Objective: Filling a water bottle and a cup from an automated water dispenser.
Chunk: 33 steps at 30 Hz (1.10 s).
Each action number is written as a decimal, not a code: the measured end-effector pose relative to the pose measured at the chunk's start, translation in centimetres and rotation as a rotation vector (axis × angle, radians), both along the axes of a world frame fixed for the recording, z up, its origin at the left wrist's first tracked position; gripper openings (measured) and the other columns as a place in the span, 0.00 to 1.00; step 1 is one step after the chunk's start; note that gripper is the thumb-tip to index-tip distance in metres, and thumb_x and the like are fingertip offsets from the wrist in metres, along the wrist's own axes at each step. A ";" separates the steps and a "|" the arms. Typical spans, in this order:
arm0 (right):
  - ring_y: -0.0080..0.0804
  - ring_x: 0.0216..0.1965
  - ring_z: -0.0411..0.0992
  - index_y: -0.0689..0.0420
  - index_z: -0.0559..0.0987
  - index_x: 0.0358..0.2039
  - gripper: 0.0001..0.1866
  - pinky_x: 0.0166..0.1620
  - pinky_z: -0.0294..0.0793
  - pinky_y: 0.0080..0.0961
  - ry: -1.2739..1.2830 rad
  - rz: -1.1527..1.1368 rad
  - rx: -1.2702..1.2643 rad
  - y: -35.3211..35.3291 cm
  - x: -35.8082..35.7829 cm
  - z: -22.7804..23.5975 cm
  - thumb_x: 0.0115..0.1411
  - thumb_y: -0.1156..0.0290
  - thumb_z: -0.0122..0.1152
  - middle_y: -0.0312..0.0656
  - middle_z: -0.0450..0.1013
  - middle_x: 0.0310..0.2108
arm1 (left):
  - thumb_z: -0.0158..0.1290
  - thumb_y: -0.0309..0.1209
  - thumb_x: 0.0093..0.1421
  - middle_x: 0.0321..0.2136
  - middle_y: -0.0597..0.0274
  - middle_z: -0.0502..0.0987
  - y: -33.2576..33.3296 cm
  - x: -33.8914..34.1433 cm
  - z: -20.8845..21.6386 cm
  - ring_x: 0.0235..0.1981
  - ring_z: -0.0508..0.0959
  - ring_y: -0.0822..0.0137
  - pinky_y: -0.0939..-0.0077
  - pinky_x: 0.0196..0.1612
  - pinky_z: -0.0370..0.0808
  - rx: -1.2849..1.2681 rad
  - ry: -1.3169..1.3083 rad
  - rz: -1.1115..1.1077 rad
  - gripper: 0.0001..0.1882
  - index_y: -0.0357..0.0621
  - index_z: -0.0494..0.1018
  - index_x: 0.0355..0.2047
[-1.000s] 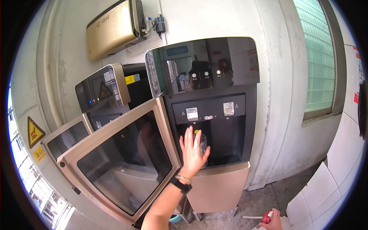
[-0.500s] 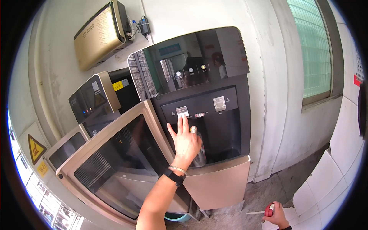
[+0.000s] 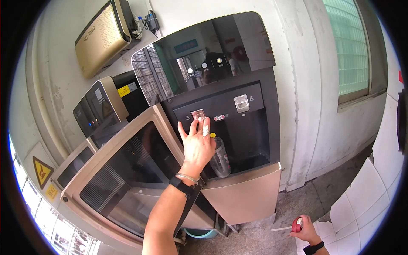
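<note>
My left hand (image 3: 198,142) reaches up to the front of a black and rose-gold water dispenser (image 3: 240,204). Its fingertips touch the left clear tap lever (image 3: 198,114), and its fingers are stretched out. Below the tap, a clear bottle (image 3: 220,163) stands slightly tilted in the recess, partly behind that hand. A small yellow part shows at the bottle's top. Low on the right, my right hand (image 3: 307,233) is closed round a red cap-like thing (image 3: 296,225). A thin pale strip like a straw sticks out from it to the left.
The dispenser's open glass door (image 3: 123,178) swings out on the left. Behind it stands a smaller dispenser (image 3: 97,111). A gold wall unit (image 3: 102,36) hangs above, with a black adapter (image 3: 151,23) beside it. White tiles (image 3: 355,204) edge the right side. A teal basin (image 3: 199,233) sits underneath.
The dispenser sits a little higher and further left in view. More of the bottle shows beside my left hand, whose fingers stay at the tap lever. My right hand still holds the red thing.
</note>
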State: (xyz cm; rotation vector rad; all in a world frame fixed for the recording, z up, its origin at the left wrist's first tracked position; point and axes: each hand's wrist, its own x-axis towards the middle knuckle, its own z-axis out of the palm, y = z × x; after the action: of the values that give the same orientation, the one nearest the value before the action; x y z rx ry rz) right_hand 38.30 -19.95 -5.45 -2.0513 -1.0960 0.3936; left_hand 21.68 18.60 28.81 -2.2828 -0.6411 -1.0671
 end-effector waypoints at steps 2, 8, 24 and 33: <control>0.52 0.47 0.63 0.63 0.59 0.51 0.51 0.50 0.65 0.37 0.002 0.001 0.010 -0.1 0.2 -0.3 0.28 0.57 0.78 0.57 0.61 0.46 | 0.56 0.32 0.43 0.48 0.52 0.70 0.1 -0.1 -0.4 0.53 0.64 0.53 0.38 0.59 0.45 0.023 -0.031 0.007 0.35 0.45 0.61 0.55; 0.53 0.47 0.63 0.63 0.59 0.51 0.51 0.50 0.65 0.37 0.009 -0.004 0.005 -0.9 0.7 -0.9 0.28 0.57 0.78 0.57 0.61 0.46 | 0.60 0.32 0.40 0.50 0.47 0.58 0.1 -0.5 -2.2 0.55 0.57 0.48 0.37 0.57 0.48 -0.004 -0.101 0.093 0.41 0.47 0.58 0.58; 0.55 0.46 0.64 0.63 0.61 0.49 0.50 0.48 0.66 0.39 -0.021 0.002 0.064 0.1 2.1 -2.2 0.28 0.55 0.77 0.58 0.63 0.44 | 0.58 0.30 0.42 0.25 0.62 0.67 0.6 -0.3 0.7 0.33 0.69 0.62 0.67 0.38 0.65 0.008 -0.096 0.193 0.23 0.53 0.77 0.43; 0.54 0.46 0.64 0.64 0.61 0.49 0.50 0.48 0.66 0.38 0.010 0.034 0.039 1.0 1.7 -3.0 0.28 0.54 0.77 0.57 0.62 0.43 | 0.56 0.32 0.45 0.26 0.61 0.67 -0.2 0.7 -0.4 0.34 0.69 0.61 0.66 0.37 0.64 -0.037 0.014 0.254 0.32 0.43 0.67 0.53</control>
State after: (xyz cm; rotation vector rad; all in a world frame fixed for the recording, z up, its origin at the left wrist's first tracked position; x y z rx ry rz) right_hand 40.01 -18.95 -8.47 -1.9976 -1.1251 0.3955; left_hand 22.33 18.42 28.39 -2.1656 -0.9242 -0.9236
